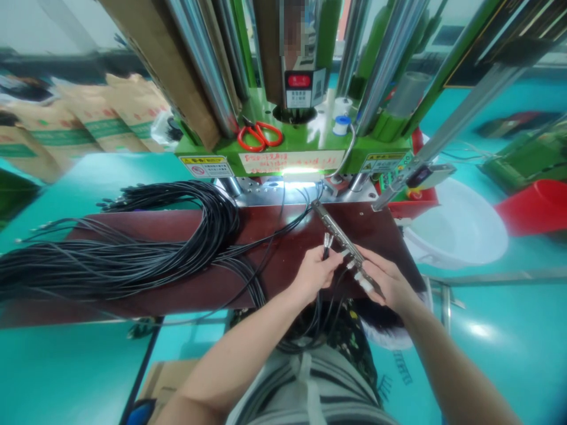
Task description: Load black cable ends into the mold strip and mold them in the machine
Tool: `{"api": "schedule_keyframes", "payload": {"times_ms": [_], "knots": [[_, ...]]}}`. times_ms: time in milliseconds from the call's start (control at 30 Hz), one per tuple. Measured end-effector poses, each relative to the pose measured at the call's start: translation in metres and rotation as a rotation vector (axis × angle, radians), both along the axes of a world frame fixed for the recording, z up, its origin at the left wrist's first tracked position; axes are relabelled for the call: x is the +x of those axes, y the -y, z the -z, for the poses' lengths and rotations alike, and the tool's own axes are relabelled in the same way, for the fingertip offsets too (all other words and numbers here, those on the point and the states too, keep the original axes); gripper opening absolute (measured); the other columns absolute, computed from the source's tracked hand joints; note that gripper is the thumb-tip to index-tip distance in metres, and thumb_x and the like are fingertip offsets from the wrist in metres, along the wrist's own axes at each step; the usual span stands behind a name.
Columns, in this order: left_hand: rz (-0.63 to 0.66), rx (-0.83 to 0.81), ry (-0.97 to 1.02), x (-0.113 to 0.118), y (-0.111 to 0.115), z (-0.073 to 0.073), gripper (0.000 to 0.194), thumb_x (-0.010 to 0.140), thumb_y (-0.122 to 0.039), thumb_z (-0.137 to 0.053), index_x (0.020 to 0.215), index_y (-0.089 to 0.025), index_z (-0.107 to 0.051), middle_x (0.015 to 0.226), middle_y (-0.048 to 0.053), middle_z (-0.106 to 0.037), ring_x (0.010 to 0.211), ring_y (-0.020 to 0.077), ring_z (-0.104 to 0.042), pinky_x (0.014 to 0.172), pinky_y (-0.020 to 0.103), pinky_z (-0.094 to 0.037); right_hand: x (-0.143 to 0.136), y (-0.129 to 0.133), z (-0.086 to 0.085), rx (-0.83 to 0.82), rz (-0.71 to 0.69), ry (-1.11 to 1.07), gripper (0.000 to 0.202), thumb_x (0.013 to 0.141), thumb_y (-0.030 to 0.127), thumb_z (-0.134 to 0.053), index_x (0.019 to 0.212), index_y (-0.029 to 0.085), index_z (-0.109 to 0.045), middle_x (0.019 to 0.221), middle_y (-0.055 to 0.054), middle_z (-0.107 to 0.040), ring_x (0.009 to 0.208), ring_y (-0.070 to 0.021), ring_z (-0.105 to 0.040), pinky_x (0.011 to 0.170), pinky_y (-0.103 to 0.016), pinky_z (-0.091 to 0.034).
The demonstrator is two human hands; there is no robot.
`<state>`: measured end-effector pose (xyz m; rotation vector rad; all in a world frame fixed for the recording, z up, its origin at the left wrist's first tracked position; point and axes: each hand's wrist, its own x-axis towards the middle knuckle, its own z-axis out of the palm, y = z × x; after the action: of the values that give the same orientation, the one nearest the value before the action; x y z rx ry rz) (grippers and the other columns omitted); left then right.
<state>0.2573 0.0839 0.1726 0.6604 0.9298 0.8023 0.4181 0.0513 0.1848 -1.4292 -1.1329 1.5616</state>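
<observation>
Above the dark red table (274,242), the right hand (387,280) grips a metal bar (339,233); the left (315,273) pinches black cables (326,252)

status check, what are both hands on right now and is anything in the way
Right hand: gripping long grey metal bar. Left hand: pinching black cable ends. Nothing visibly blocking either.

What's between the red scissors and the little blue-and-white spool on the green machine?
Between the scissors and spool, the head view shows a dark round opening in the green ledge, beneath a labelled column.
</observation>
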Motion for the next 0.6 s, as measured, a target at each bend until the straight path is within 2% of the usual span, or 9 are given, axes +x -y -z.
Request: {"api": "schedule_keyframes", "payload": {"times_ms": [233,300,367,433,500,600], "knots": [[-0.042,0.097,-0.028,0.0,0.004,0.007,0.035,0.066,-0.043,-0.066,0.064,-0.018,-0.041,0.039,-0.01,-0.034,0.031,0.0016,-0.026,0.032,0.015,-0.016,-0.005,0.001,-0.002,0.043,-0.065,0.109,0.053,0.082,0.04,-0.051,0.13,0.019,-0.045,0.05,0.005,-0.048,0.03,-0.0047,-0.034,0.027,-0.017,-0.023],[-0.105,0.178,-0.05,0.0,0.003,0.007,0.032,0.069,-0.042,-0.063,0.066,-0.017,-0.044,0.045,-0.007,-0.041,0.036,0.0027,-0.034,0.036,0.015,-0.025,-0.005,0.001,-0.004,0.016,-0.022,0.076,0.052,0.081,0.039,-0.052,0.128,0.018,-0.046,0.049,0.005,-0.046,0.03,-0.0048,-0.032,0.026,-0.017,-0.021],[-0.21,0.227,-0.042,-0.002,0.0,0.005,0.03,0.073,-0.043,-0.059,0.07,-0.017,-0.045,0.048,-0.007,-0.04,0.04,0.0033,-0.037,0.039,0.015,-0.03,-0.005,0.0,-0.006,-0.018,0.038,0.031,0.052,0.079,0.038,-0.053,0.127,0.018,-0.048,0.05,0.005,-0.046,0.031,-0.0044,-0.029,0.027,-0.017,-0.02],[-0.262,0.196,0.012,-0.004,-0.002,0.002,0.031,0.077,-0.047,-0.054,0.072,-0.019,-0.042,0.046,-0.01,-0.032,0.038,0.0031,-0.029,0.036,0.014,-0.027,-0.004,-0.001,-0.007,-0.038,0.069,-0.011,0.055,0.076,0.039,-0.054,0.127,0.017,-0.047,0.052,0.004,-0.047,0.032,-0.0042,-0.027,0.027,-0.017,-0.019],[-0.235,0.143,0.063,-0.007,-0.002,-0.001,0.034,0.079,-0.052,-0.048,0.073,-0.02,-0.037,0.045,-0.011,-0.024,0.035,0.0029,-0.019,0.033,0.014,-0.017,-0.003,-0.002,-0.007,-0.044,0.073,-0.034,0.058,0.075,0.04,-0.055,0.128,0.017,-0.046,0.053,0.003,-0.048,0.032,-0.004,-0.027,0.027,-0.017,-0.019],[-0.156,0.135,0.054,-0.008,-0.001,-0.003,0.034,0.08,-0.052,-0.047,0.072,-0.022,-0.033,0.046,-0.011,-0.026,0.035,0.0026,-0.018,0.032,0.013,-0.011,-0.002,-0.002,-0.006,-0.055,0.059,-0.045,0.058,0.076,0.04,-0.056,0.128,0.015,-0.045,0.053,0.003,-0.05,0.032,-0.0033,-0.028,0.027,-0.016,-0.019]]}}
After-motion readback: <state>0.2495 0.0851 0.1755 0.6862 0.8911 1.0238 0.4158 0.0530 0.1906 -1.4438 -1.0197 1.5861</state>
